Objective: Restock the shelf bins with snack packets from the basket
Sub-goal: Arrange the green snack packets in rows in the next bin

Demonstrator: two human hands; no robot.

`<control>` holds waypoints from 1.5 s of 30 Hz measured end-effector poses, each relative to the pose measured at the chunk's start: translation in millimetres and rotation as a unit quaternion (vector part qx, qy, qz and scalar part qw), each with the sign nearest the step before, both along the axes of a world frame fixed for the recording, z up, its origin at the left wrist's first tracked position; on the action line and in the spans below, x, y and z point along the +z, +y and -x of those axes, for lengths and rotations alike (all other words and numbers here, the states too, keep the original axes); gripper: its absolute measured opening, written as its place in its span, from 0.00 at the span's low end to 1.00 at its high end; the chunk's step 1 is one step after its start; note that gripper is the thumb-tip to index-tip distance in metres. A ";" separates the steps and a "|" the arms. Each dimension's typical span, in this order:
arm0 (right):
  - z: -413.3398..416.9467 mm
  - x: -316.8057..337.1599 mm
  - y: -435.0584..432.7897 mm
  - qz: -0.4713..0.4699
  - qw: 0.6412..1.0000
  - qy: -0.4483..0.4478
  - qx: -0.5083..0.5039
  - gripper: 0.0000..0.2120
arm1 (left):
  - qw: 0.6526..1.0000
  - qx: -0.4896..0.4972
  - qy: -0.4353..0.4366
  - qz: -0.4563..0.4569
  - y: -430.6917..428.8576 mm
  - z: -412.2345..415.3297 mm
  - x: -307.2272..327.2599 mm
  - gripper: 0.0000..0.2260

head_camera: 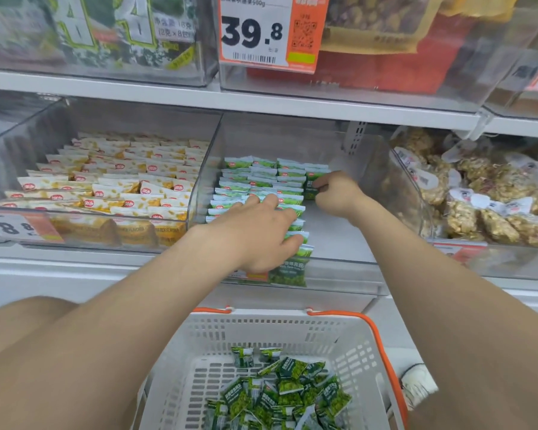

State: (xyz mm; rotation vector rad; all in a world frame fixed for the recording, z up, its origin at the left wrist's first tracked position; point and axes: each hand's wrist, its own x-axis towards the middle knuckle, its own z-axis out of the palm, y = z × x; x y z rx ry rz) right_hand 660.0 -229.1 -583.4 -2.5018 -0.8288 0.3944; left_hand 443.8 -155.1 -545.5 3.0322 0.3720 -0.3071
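Observation:
A clear shelf bin (348, 268) in the middle holds rows of green snack packets (261, 178) standing on edge. My left hand (261, 231) lies across the front rows, fingers straight on the packet tops and thumb against the right column. My right hand (336, 193) reaches deep into the bin and grips a green packet (310, 190) at the far end of the right column. Below, a white basket (292, 330) with orange handles holds a loose pile of several green packets (286, 395).
The left bin (44, 234) holds yellow-and-white packets (118, 181). To the right, another bin holds bagged nut clusters (491, 206). A price tag reading 39.8 (267, 32) hangs from the upper shelf. The right part of the middle bin floor is bare.

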 end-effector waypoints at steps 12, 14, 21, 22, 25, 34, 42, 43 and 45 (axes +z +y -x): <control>120.7 61.9 -97.3 -0.221 0.962 -0.133 0.084 0.10 | 0.972 -0.085 -0.199 0.092 -41.2 46.5 -3.5 0.18; 142.1 58.8 -116.0 -0.164 0.970 -0.117 0.135 0.07 | 0.989 -0.101 -0.080 0.070 -48.1 53.5 -22.9 0.17; 180.1 -18.8 -148.7 0.118 0.951 -0.074 0.277 0.11 | 0.963 -0.020 0.261 0.065 -51.0 48.0 -134.1 0.16; 182.2 -26.7 -149.7 0.146 0.942 -0.081 0.290 0.12 | 0.963 -0.005 0.261 0.071 -46.3 48.0 -150.6 0.16; 184.0 -42.0 -147.5 0.182 0.926 -0.093 0.317 0.13 | 0.967 0.046 0.235 0.089 -38.2 49.1 -201.9 0.13; 184.9 -75.2 -124.2 0.192 0.912 -0.063 0.356 0.11 | 0.966 0.130 0.167 0.149 -39.9 62.3 -337.4 0.31; 183.1 -87.4 -126.8 0.205 0.913 -0.010 0.354 0.14 | 0.970 0.163 0.111 0.146 -59.1 67.7 -377.5 0.25; 183.5 -87.9 -127.9 0.206 0.912 -0.004 0.355 0.15 | 0.970 0.160 0.118 0.138 -59.4 71.1 -380.2 0.20; 183.8 -88.4 -130.3 0.209 0.911 -0.002 0.356 0.15 | 0.973 0.155 0.128 0.116 -61.2 73.6 -381.9 0.18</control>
